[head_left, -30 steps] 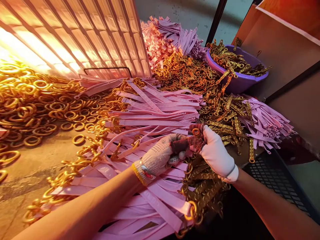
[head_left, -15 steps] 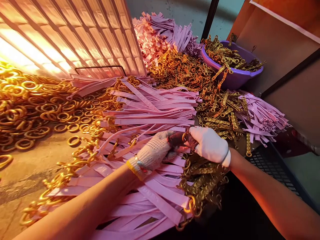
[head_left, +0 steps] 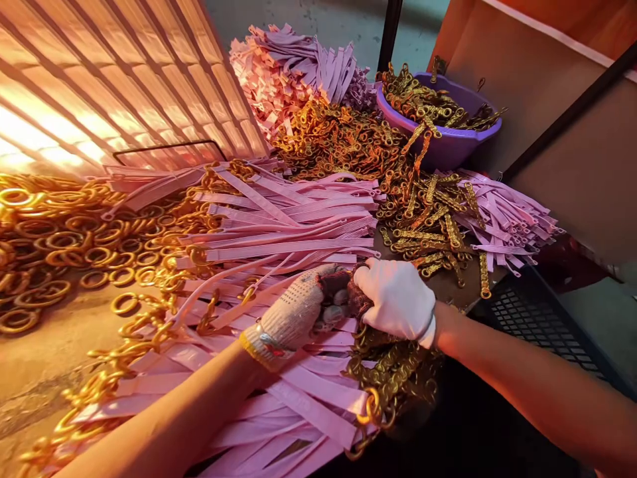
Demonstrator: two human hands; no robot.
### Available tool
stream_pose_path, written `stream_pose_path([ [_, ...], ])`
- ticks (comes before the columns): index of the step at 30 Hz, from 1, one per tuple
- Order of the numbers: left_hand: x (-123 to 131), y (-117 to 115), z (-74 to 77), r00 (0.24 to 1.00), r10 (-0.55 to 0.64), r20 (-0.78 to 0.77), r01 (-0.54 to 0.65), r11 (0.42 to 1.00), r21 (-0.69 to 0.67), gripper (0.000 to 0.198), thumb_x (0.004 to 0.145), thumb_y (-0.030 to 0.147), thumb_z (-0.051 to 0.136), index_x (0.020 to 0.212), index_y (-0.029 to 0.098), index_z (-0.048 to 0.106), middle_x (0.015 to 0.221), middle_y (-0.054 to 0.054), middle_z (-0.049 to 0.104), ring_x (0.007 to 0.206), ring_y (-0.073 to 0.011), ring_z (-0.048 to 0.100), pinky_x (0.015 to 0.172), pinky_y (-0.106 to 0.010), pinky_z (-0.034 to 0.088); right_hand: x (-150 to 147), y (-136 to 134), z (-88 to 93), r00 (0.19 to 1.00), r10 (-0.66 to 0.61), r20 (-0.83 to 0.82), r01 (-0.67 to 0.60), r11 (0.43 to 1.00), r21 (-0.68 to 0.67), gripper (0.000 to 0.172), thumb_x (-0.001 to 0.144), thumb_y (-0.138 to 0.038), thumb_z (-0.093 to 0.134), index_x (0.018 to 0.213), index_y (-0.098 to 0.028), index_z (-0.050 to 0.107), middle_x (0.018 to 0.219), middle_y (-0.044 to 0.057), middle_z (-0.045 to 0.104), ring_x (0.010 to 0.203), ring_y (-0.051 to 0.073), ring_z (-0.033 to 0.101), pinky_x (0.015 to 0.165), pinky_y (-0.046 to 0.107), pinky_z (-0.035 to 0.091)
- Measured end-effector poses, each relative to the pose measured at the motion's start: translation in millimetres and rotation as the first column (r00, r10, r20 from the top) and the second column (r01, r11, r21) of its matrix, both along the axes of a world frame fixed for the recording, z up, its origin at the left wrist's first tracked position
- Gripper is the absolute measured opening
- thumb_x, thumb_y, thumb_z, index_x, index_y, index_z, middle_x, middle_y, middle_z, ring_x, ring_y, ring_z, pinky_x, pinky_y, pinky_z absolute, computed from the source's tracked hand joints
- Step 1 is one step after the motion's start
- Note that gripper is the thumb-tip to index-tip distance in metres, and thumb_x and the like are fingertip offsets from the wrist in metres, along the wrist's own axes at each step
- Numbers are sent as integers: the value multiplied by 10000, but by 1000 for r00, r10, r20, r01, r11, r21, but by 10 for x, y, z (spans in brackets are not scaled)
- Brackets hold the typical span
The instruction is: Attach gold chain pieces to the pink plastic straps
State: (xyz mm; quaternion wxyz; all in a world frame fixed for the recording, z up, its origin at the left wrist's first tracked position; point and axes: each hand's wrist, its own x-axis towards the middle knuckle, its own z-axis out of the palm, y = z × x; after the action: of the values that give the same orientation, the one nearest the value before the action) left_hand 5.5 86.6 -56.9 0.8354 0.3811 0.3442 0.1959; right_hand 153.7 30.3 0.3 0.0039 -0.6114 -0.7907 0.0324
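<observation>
My left hand [head_left: 298, 312] wears a knitted glove with dark fingertips. Its fingers are curled against my right hand [head_left: 395, 295], which is in a white glove. Both hands are closed over the end of a pink strap [head_left: 318, 385] and a gold chain piece, right where they meet; the exact part gripped is hidden by the fingers. A bunch of gold chain [head_left: 393, 378] hangs below my right hand at the table's front edge. Pink straps with gold rings lie fanned out under my left forearm.
Loose gold rings [head_left: 54, 245] cover the table's left. Pink strap piles [head_left: 293, 66] and gold chain heaps [head_left: 338, 136] sit at the back. A purple bowl [head_left: 448, 146] holds chain pieces. More straps [head_left: 507, 219] lie on the right, beside a black mesh crate [head_left: 537, 325].
Both hands have drawn closer together and shifted slightly left and down. The gold ring seen between the fingers earlier is now hidden. The view has swung to the right.
</observation>
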Motion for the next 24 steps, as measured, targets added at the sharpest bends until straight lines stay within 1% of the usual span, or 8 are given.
stream_pose_path([
  [3,22,23,22,1000,16,10,-16,1000,26,300,763,394,674,702,178,475,536,69,423,385,-39,299,355,-150,236,1,-53,-64,977,-118,-178,108,992,-66,161,870,-255,550,954,-167,656,877,72,726,738,180,626,626,280,347],
  [6,6,129,32,989,74,-131,-20,929,370,237,843,401,614,838,164,602,610,30,533,445,-74,425,409,-177,355,206,11,-83,908,-194,-372,181,981,-71,240,953,-328,499,849,-171,649,754,30,700,649,142,567,597,258,326],
  [8,-3,218,-11,958,180,-225,37,699,714,216,887,322,565,987,164,674,785,-27,670,620,-124,586,576,-229,503,410,102,-99,848,-243,-472,285,959,17,307,972,-370,483,802,-163,633,704,11,663,628,128,525,594,249,322],
  [10,5,283,-104,939,216,-268,160,414,896,326,865,164,508,1139,166,684,1033,-73,725,905,-184,667,844,-308,550,576,185,-147,803,-260,-536,357,930,84,310,970,-368,492,786,-155,623,681,1,634,632,125,505,610,241,338],
  [11,15,299,-159,932,207,-297,224,313,923,431,828,93,472,1207,164,666,1139,-86,715,1035,-207,659,953,-346,525,623,211,-186,802,-244,-545,352,930,102,303,971,-357,493,790,-153,625,696,4,638,648,128,510,630,239,352],
  [13,42,295,-255,897,200,-394,356,201,913,606,745,13,430,1306,151,613,1259,-103,678,1169,-231,624,1057,-396,476,627,218,-286,841,-174,-513,272,954,123,293,980,-336,483,814,-150,637,768,28,667,707,140,538,687,244,376],
  [19,69,203,-241,728,396,-560,527,200,826,640,713,3,451,1322,158,576,1323,-116,615,1240,-256,593,1049,-398,497,352,2,-452,966,56,-253,-62,998,-16,155,924,-263,544,862,-163,643,801,56,678,723,167,556,661,281,333],
  [24,94,180,-143,624,413,-663,641,214,737,597,824,47,451,1403,187,486,1451,-122,513,1226,-258,609,995,-360,525,347,-56,-439,957,135,-257,-146,989,-23,169,934,-274,526,857,-162,626,823,62,669,733,171,544,677,289,332],
])
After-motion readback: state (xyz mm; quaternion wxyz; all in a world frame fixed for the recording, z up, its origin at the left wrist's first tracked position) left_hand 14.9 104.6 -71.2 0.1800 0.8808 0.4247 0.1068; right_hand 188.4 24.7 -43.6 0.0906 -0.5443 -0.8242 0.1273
